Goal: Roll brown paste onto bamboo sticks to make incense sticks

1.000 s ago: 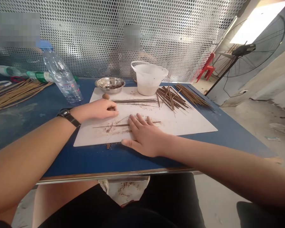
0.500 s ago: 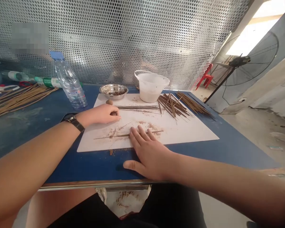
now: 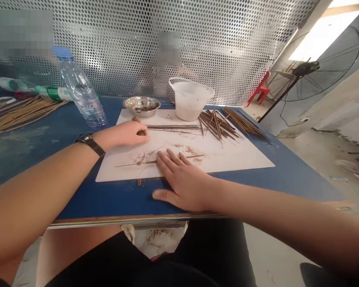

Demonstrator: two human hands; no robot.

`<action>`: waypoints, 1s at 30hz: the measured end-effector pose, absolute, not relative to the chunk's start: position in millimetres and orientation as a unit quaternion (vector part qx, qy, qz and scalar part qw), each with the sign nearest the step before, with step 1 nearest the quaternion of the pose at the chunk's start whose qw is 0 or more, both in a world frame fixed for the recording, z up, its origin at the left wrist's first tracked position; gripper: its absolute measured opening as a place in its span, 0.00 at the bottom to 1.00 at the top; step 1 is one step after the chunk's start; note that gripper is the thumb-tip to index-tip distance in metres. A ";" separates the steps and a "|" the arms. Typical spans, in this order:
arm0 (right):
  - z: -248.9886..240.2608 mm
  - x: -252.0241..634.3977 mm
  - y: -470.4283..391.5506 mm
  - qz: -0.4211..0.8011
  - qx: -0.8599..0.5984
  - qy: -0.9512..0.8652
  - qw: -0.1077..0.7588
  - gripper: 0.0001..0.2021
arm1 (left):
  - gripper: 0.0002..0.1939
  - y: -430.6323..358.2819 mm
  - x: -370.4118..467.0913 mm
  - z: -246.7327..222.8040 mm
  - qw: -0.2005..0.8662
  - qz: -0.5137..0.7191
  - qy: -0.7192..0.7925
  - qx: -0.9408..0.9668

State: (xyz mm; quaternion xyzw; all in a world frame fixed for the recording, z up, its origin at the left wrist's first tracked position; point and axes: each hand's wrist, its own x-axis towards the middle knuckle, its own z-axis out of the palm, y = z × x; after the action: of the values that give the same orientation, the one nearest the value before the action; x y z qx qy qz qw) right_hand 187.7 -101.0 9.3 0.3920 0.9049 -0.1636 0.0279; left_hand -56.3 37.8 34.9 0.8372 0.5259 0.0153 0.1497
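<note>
Right hand (image 3: 184,179) has slid forward again, flat open fingers (image 3: 167,159) rolling thin stick (image 3: 143,162) on white board (image 3: 236,157); left hand (image 3: 127,133) stays curled, contents unclear

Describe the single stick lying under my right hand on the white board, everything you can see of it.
The stick is long, very thin and brown, lying flat and nearly crosswise on the white board, apart from the other sticks. Its left end tapers to a bare, fine point; the right stretch looks slightly thicker and darker, as if coated. Brown powder is smeared around its middle. The right hand lies flat, fingers covering its middle. The left hand rests behind it, not touching.
</note>
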 end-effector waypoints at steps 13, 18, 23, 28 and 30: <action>13.9 148.6 -54.2 -0.148 0.435 0.887 0.048 0.54 | 0.21 44.1 -55.6 32.7 0.125 0.007 0.526 0.841; 12.8 166.8 -92.1 -0.176 0.386 0.906 0.014 0.58 | 0.22 43.9 -54.8 32.0 0.121 0.009 0.535 0.836; 15.3 166.2 -120.9 -0.201 0.387 0.899 0.041 0.60 | 0.22 41.0 -53.3 33.1 0.124 0.008 0.538 0.833; 12.3 141.9 -75.8 -0.174 0.415 0.893 0.016 0.58 | 0.22 40.9 -54.1 34.1 0.126 0.008 0.538 0.833; 11.1 137.3 -59.7 -0.172 0.414 0.894 0.018 0.57 | 0.22 41.8 -54.8 34.2 0.130 0.010 0.536 0.834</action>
State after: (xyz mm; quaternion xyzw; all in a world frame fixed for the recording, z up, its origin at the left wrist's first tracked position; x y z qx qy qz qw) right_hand 137.3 -59.7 11.1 0.4138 0.8937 -0.1723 0.0176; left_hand -54.8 41.8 34.2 0.8338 0.5364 0.0097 0.1304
